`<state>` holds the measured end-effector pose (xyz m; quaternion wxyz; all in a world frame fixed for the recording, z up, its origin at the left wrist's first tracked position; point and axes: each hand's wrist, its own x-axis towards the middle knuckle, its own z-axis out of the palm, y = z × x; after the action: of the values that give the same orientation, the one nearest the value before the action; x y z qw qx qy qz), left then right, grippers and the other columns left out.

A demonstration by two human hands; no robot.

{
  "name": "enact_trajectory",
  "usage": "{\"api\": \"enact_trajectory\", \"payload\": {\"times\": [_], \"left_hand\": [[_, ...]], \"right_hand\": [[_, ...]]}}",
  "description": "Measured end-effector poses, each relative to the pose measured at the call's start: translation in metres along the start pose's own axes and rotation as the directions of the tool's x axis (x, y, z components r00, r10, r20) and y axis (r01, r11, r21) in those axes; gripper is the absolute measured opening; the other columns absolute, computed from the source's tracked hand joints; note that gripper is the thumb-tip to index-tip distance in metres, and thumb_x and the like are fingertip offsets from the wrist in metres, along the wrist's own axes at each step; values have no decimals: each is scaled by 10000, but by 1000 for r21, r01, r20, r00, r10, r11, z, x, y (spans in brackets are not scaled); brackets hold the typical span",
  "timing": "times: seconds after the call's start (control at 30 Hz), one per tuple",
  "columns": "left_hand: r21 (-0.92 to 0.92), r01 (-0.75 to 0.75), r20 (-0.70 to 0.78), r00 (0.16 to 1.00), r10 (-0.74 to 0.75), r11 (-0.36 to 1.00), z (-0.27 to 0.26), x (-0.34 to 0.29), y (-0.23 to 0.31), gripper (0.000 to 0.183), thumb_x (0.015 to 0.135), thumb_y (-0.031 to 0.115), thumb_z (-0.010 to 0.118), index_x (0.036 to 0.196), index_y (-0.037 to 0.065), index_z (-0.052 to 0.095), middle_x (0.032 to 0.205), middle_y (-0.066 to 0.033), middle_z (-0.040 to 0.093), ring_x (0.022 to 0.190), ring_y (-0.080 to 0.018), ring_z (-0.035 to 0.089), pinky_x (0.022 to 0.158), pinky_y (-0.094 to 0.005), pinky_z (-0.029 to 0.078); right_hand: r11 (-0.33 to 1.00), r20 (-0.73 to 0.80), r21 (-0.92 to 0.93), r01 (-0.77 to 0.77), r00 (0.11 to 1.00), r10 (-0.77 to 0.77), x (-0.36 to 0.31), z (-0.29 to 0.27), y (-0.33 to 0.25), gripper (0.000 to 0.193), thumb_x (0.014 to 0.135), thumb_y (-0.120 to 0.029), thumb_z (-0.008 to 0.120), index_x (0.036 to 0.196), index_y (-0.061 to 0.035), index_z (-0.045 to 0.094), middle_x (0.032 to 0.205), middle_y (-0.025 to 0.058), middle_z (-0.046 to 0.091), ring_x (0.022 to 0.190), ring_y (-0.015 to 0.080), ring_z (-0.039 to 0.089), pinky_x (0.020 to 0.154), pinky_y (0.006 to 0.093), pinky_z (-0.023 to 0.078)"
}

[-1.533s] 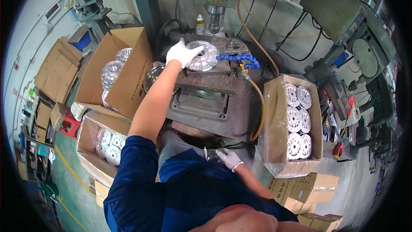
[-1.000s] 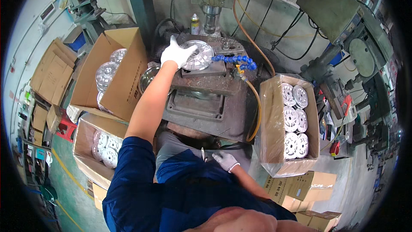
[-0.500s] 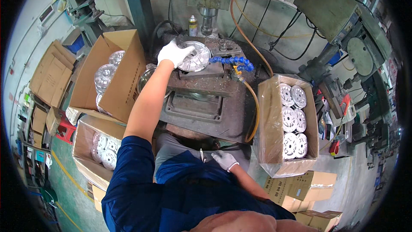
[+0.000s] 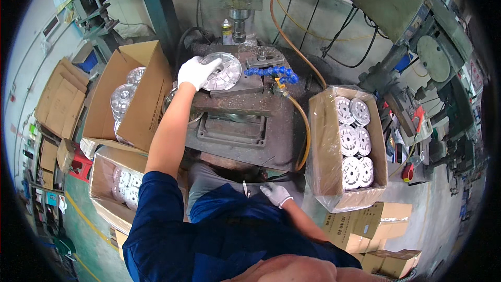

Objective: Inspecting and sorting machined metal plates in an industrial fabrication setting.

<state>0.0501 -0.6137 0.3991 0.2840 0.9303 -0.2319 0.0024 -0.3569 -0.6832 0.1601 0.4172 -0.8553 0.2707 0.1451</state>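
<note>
My left hand, in a white glove, is closed on the left edge of a round silver metal disc with a hole in its middle. That disc is over the metal fixture block on the machine table, under the spindle. Whether it touches the block I cannot tell. A blue segmented coolant hose points at it from the right. My right hand, also gloved, lies on my thigh with its fingers stretched out, holding nothing.
An open carton with shiny discs stands on the left, above another carton of discs. At right, a plastic-lined carton holds stacked discs. An orange hose curves beside the table. A spray can stands behind the fixture.
The whole view has shifted slightly. My left hand still grips the disc over the fixture, perhaps a little nearer to me. My right hand stays on my thigh.
</note>
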Motion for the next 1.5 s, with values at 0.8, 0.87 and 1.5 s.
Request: {"api": "enact_trajectory", "payload": {"times": [0.8, 0.87, 1.5], "left_hand": [[46, 42, 153, 987, -49, 998, 7, 20, 6, 793, 679, 683, 583, 1016, -30, 667, 1037, -230, 644, 1000, -345, 619, 869, -380, 474], [18, 67, 168, 983, -69, 998, 5, 14, 9, 804, 683, 688, 578, 1036, -30, 661, 1046, -228, 643, 1010, -345, 616, 874, -380, 471], [-60, 35, 216, 976, -22, 998, 8, 24, -4, 835, 668, 703, 586, 1030, -46, 657, 1051, -243, 637, 1014, -341, 615, 880, -371, 466]], "right_hand": [[1000, 21, 27, -4, 1000, 3, 10, -2, -1, 520, 893, -490, 495, 1168, -57, 582, 1058, 239, 625, 1043, 394, 572, 893, 426, 451], [1000, 18, 26, -7, 1000, 6, 9, -5, -3, 516, 893, -486, 495, 1167, -58, 583, 1061, 238, 624, 1044, 391, 573, 894, 423, 450], [999, -16, -3, 40, 999, -40, 16, 2, 9, 498, 891, -468, 515, 1138, -44, 596, 1026, 242, 629, 1009, 381, 591, 868, 416, 462]]}}
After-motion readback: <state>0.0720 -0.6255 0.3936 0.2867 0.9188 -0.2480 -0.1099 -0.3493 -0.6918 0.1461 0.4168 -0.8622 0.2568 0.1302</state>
